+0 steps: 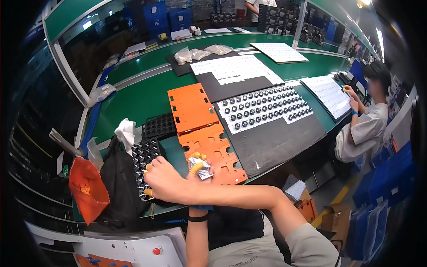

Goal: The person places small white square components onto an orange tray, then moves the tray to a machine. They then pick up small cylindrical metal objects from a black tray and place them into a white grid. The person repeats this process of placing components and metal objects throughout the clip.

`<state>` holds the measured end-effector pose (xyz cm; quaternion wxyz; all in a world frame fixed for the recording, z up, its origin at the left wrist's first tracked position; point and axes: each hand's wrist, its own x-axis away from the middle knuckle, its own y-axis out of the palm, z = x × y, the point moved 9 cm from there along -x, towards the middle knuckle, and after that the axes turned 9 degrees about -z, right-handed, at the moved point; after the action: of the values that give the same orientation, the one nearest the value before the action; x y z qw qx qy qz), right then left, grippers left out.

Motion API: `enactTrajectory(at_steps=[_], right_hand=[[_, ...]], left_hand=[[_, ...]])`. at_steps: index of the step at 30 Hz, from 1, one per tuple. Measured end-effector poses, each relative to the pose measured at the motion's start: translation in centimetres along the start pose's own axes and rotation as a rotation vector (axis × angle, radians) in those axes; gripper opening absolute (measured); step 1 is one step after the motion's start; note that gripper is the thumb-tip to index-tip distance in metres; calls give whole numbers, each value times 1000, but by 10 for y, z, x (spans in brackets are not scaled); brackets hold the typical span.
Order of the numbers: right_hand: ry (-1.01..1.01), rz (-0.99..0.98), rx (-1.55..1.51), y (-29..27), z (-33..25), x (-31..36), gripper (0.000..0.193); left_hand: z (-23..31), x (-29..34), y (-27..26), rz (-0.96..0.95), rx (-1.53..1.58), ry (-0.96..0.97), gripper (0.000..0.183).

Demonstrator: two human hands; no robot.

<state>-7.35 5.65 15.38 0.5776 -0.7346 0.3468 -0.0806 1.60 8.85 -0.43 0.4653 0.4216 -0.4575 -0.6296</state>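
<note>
My left grip (196, 168) holds pale flat pieces (205, 172) above the orange plate (202, 141); my right grip (165, 181) — pinching or not, I can't tell — is at the black tray (136, 174) (looks largely full). Much remains, I'd judge.

The orange fixture (192, 107) looked like rigid plastic, smooth with a low sheen. The flat pieces (204, 173) appeared smooth and pale; metal or plastic could not be told. Finger cots (196, 168) looked rubbery, matt. The parts tray (137, 165) read as black plastic. The dark mat (275, 149) was matt and foam-like; the green bench top (147, 95), smooth, faintly glossy. Bags (183, 56) were crinkled clear plastic film. The white rag (126, 130) was soft, creased cloth.
</note>
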Motion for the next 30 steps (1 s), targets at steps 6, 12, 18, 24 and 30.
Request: enactTrajectory(at_steps=[6, 12, 18, 24, 30], right_hand=[[7, 25, 42, 1, 1, -2, 30], [8, 19, 37, 2, 2, -5, 28], [-7, 222, -189, -43, 5, 27, 29], [13, 404, -360, -94, 25, 71, 27], [103, 509, -367, -107, 75, 95, 25]], left_hand=[[-5, 2, 5, 11, 61, -9, 31], [-2, 2, 4, 10, 50, -30, 29], [4, 8, 12, 16, 50, -82, 31], [15, -7, 25, 29, 2, -65, 29], [12, -30, 34, 22, -75, -51, 28]])
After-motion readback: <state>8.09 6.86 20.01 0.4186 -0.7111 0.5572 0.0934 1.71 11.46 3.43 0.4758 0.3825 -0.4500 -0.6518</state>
